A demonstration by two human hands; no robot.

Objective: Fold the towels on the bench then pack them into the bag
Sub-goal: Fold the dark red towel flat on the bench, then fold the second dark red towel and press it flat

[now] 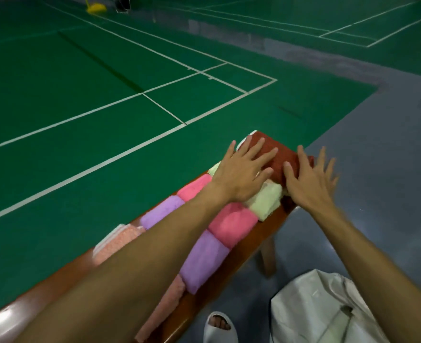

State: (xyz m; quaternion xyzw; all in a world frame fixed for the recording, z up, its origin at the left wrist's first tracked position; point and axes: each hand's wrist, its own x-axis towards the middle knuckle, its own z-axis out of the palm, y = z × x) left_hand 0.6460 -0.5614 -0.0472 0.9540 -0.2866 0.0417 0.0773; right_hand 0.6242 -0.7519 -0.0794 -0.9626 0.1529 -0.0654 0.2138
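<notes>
A dark red towel (280,155) lies at the far end of the wooden bench (244,253). My left hand (241,172) lies flat on its left part with fingers spread. My right hand (308,179), blurred, is at its right edge with fingers straight. Folded towels line the bench toward me: a pale yellow one (266,200), a pink one (231,224), a purple one (204,261) and a salmon one (165,308). A white bag (311,308) stands on the floor at the lower right.
The bench runs from lower left to the middle, with a leg (269,256) under its far end. Green court floor with white lines lies to the left, grey floor to the right. A foot in a white slipper (219,328) is beside the bag.
</notes>
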